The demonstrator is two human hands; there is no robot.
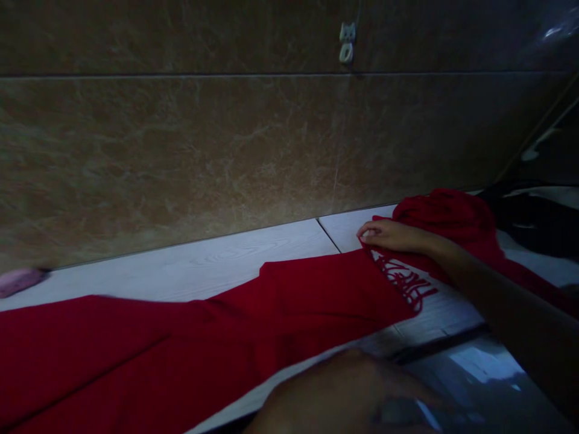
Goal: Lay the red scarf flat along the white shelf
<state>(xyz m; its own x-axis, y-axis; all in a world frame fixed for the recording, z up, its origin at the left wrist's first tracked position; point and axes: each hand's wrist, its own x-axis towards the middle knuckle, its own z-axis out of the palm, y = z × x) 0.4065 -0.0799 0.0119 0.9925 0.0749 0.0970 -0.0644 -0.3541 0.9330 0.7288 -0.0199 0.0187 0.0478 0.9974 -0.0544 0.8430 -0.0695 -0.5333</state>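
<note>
A long red scarf with a fringed end lies across the pale wood-patterned surface. My right hand pinches the scarf's far corner beside the fringe, thumb and fingertips together. Strands of the fringe spread loosely below that hand. At the bottom edge, on the near side of the scarf, is my left hand, smeared and partly cut off. Something grey shows by its fingers, but I cannot make out what it is or whether it is held.
More red cloth is bunched beyond my right hand, with dark fabric beside it. A brown tiled wall rises behind, bearing a small white hook. A pink object lies at the far left. Shiny clear plastic shows lower right.
</note>
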